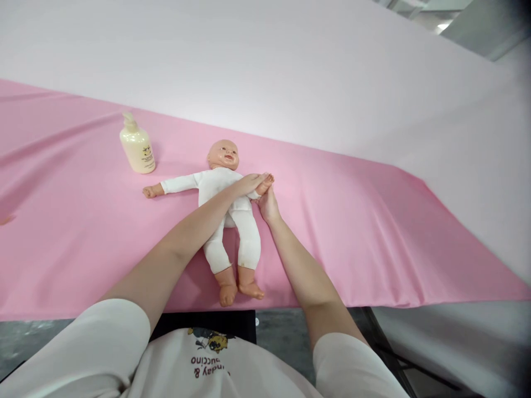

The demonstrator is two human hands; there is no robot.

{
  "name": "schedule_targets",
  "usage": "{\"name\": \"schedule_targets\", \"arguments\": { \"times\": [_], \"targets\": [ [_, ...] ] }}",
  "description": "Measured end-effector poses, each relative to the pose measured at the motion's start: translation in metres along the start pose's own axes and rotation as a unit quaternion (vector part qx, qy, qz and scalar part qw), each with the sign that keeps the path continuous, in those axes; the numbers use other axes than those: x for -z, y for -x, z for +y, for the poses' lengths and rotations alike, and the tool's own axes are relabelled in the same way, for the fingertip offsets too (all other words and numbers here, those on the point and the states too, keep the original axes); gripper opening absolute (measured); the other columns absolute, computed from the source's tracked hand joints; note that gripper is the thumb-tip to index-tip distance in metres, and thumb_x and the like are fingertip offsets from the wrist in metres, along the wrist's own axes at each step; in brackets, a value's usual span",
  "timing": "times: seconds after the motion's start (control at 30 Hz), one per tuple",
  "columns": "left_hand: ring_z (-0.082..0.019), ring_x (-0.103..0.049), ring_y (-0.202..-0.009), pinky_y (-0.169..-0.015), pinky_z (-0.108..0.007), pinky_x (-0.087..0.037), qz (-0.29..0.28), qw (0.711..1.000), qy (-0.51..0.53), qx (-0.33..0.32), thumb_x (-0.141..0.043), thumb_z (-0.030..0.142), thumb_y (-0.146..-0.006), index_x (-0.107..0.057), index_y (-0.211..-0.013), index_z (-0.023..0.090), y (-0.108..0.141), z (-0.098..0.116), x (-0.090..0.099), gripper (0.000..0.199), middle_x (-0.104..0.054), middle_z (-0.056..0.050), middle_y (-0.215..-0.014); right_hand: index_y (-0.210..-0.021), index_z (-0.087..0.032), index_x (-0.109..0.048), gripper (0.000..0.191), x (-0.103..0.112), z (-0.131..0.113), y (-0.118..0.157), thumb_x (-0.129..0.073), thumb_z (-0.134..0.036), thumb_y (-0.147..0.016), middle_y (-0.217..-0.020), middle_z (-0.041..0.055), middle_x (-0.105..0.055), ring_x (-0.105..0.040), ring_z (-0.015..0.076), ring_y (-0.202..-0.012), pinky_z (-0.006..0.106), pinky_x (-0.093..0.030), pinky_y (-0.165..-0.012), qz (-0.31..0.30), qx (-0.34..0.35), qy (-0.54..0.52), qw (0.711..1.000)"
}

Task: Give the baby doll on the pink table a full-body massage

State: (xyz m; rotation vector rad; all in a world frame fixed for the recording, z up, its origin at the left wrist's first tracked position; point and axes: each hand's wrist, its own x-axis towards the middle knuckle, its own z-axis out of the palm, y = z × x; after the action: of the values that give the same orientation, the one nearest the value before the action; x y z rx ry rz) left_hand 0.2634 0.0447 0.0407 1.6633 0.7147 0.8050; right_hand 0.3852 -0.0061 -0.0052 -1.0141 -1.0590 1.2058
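A doll [214, 188] in a white suit lies face up on the pink cloth [348, 221] that covers the surface, around the middle of the frame, with its head toward the top and its bare feet near the cloth's lower edge. One of its arms stretches out toward the left of the frame; the other reaches to the right, where both hands are on it. The left hand [252, 183] comes across the doll's body from the lower left and lies nearly flat over the end of that arm, fingers extended and close together. The right hand [269, 207] is on the other side of the same arm, with the small doll hand between the two; its fingers are partly hidden under the arm, so how firmly they are curled cannot be told. A cream pump bottle [140, 150] stands upright on the cloth at upper left, apart from the doll. At the far left edge is a small orange-tan shape [7, 220], too blurred to identify. A white panel [249, 66] fills much of the top, and the person's white shirt [174, 367], with an upside-down print, shows at the bottom.
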Motion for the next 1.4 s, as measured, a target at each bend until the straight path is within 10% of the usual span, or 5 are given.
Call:
{"name": "schedule_targets", "arguments": {
  "times": [0.27, 0.43, 0.8, 1.17, 1.4],
  "targets": [
    [-0.017, -0.067, -0.086, -0.087, -0.032, -0.053, 0.037, 0.997, 0.035, -0.061, -0.051, 0.048, -0.102, -0.06, -0.102, 0.015, 0.003, 0.0, 0.004, 0.034, -0.07, -0.007, -0.093, -0.11, -0.021, -0.067, 0.058, -0.004, -0.002, 0.007, -0.061, -0.07, -0.078, -0.087, 0.0038, -0.07, -0.061, 0.0176, -0.068, 0.031, -0.052, -0.061, -0.014, 0.018, -0.013, 1.0],
    [-0.016, -0.065, -0.096, -0.095, -0.03, -0.049, 0.023, 0.992, 0.018, -0.122, -0.054, 0.04, -0.098, -0.06, -0.1, 0.015, 0.003, 0.004, 0.011, 0.026, -0.068, -0.007, -0.1, -0.142, -0.026, -0.055, 0.076, -0.005, -0.005, 0.014, -0.073, -0.061, -0.077, -0.113, 0.0035, -0.072, -0.06, 0.0123, -0.07, 0.024, -0.05, -0.061, -0.059, 0.059, 0.024, 0.996],
    [-0.015, -0.059, -0.084, -0.085, -0.033, -0.049, -0.036, 0.997, 0.033, -0.06, -0.08, 0.047, -0.077, -0.054, -0.089, 0.016, 0.012, 0.014, 0.011, 0.042, -0.06, -0.001, -0.087, -0.148, -0.026, -0.051, 0.101, -0.009, 0.002, 0.0, -0.039, -0.096, -0.076, -0.107, 0.0084, -0.072, -0.062, 0.0181, -0.064, 0.034, -0.05, -0.057, -0.013, 0.044, 0.015, 0.999],
    [-0.023, -0.069, -0.109, -0.095, -0.035, -0.052, -0.083, 0.982, 0.168, -0.032, -0.084, 0.031, -0.079, -0.06, -0.127, 0.016, 0.019, 0.024, 0.009, 0.056, -0.07, -0.009, -0.111, -0.105, -0.024, -0.069, 0.054, -0.006, -0.004, 0.012, -0.076, -0.067, -0.073, -0.078, -0.0005, -0.065, -0.055, 0.0143, -0.061, 0.032, -0.052, -0.062, -0.016, 0.073, 0.016, 0.997],
    [-0.016, -0.064, -0.092, -0.091, -0.033, -0.05, -0.03, 0.991, 0.073, -0.106, -0.082, 0.034, -0.075, -0.059, -0.1, 0.015, 0.012, 0.015, 0.008, 0.039, -0.066, -0.004, -0.098, -0.114, -0.024, -0.066, 0.053, -0.008, -0.01, 0.021, -0.079, -0.058, -0.075, -0.083, -0.0004, -0.066, -0.051, 0.0135, -0.061, 0.031, -0.047, -0.059, -0.02, 0.08, 0.062, 0.995]
  ]
}}
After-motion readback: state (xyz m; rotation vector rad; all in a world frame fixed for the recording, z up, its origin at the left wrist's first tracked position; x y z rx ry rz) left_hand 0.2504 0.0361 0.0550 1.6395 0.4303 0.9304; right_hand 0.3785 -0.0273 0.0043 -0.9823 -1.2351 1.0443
